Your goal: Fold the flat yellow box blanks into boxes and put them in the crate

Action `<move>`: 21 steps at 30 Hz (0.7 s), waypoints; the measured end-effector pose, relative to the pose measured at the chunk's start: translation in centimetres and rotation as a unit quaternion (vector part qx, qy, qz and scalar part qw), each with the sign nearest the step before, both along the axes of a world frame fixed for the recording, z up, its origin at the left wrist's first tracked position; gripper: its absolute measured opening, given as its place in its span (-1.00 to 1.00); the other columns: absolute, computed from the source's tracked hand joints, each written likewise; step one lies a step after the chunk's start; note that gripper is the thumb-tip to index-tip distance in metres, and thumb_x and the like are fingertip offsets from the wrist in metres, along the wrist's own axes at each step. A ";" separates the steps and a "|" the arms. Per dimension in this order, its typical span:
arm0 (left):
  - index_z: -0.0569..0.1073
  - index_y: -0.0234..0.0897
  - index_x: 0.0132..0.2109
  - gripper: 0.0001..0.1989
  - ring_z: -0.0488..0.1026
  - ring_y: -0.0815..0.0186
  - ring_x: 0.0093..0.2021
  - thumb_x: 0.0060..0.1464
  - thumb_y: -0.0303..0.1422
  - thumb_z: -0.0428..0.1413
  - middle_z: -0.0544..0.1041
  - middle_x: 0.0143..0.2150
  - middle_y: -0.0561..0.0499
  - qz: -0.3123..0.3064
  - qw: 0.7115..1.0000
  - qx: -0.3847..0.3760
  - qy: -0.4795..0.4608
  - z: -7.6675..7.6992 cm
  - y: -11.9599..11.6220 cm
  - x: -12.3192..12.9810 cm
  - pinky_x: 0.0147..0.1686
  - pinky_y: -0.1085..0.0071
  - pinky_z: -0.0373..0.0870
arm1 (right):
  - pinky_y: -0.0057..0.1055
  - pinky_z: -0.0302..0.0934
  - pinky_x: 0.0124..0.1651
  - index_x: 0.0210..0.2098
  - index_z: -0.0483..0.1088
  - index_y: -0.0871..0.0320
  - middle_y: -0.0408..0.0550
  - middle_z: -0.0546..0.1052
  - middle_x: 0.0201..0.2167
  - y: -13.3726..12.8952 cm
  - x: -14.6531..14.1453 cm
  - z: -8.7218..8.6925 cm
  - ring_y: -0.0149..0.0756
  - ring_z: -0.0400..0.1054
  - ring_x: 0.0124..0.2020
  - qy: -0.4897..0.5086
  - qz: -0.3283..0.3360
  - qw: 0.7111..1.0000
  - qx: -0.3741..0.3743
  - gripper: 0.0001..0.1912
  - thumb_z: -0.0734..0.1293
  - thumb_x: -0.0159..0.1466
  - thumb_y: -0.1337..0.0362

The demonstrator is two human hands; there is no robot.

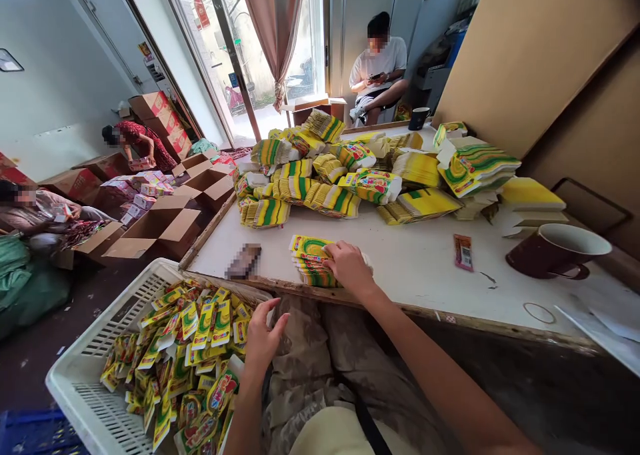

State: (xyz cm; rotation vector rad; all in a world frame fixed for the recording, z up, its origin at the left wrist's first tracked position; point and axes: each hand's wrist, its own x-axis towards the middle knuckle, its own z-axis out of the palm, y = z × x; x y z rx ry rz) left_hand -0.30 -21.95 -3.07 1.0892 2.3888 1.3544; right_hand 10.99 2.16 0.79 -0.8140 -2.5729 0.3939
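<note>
Minding the stack under the right hand

From far off, I see the stack lying on the table, close to its near edge. The right hand rests on it with bent fingers. I can't tell if the thumb pinches too, or if the hand only presses down. The left hand has its thumb and fingers apart with nothing between them. It is near the lap, just beside the basket of loose packs.

Just past the right hand is a big pile. Off to its right are a small packet and a mug.

The pieces in the stack sit like steps, each a bit over the next. I think a soft, flat touch is best here. A hard push could bend them or make them slide off the edge. I would bring the left hand up to the other end, so both ends keep straight.
</note>
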 end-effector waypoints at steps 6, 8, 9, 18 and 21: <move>0.45 -0.22 0.08 -0.45 0.50 0.09 0.06 -0.04 -0.11 0.28 0.56 0.04 -0.18 -0.089 0.972 0.092 -0.197 -0.4 2.4 2.3 0.07 0.13 0.43 | -0.26 0.19 -0.10 -0.05 0.26 0.13 0.01 0.51 -0.23 -2.1 1.1 2.4 -0.11 0.40 -0.16 0.101 0.001 0.992 -0.074 -0.67 0.32 0.20 0.44; 0.39 -0.20 0.15 -0.34 0.45 0.07 0.14 -0.07 -0.03 0.28 0.51 0.12 -0.20 -0.100 0.938 0.190 -0.274 0.0 3.7 3.0 0.12 0.10 0.40 | -0.32 0.21 -0.18 -0.10 0.24 0.09 -0.08 0.49 -0.32 -3.8 1.7 2.7 -0.19 0.39 -0.27 0.151 0.065 0.974 -0.156 -0.68 0.32 0.18 0.44; 0.38 -0.20 0.16 -0.32 0.43 0.06 0.16 -0.05 0.02 0.25 0.49 0.13 -0.20 -0.098 0.915 0.241 -0.309 0.3 4.4 3.3 0.14 0.09 0.38 | -0.35 0.21 -0.22 -0.12 0.23 0.07 -0.11 0.47 -0.35 -4.8 2.0 2.6 -0.22 0.38 -0.32 0.163 0.110 0.960 -0.201 -0.68 0.33 0.17 0.44; 0.43 -0.21 -0.27 -0.50 0.43 0.32 -0.38 0.17 0.12 -0.11 0.39 -0.44 0.03 0.018 0.823 0.420 -0.383 2.4 7.0 3.7 -0.21 0.31 0.48 | -0.36 0.21 -0.10 -0.14 0.26 0.07 -0.18 0.42 -0.27 -11.6 2.1 -0.6 -0.30 0.32 -0.21 0.256 0.235 0.809 -0.474 -0.63 0.41 0.10 0.39; 0.46 -0.24 -0.19 -0.39 0.43 0.32 -0.37 0.14 0.21 -0.14 0.42 -0.40 0.00 0.057 0.845 0.388 -0.362 0.9 6.8 3.6 -0.27 0.35 0.47 | -0.39 0.19 -0.17 -0.08 0.30 0.05 -0.21 0.38 -0.30 -11.6 1.7 -1.0 -0.31 0.27 -0.25 0.242 0.219 0.800 -0.504 -0.50 0.49 0.01 0.35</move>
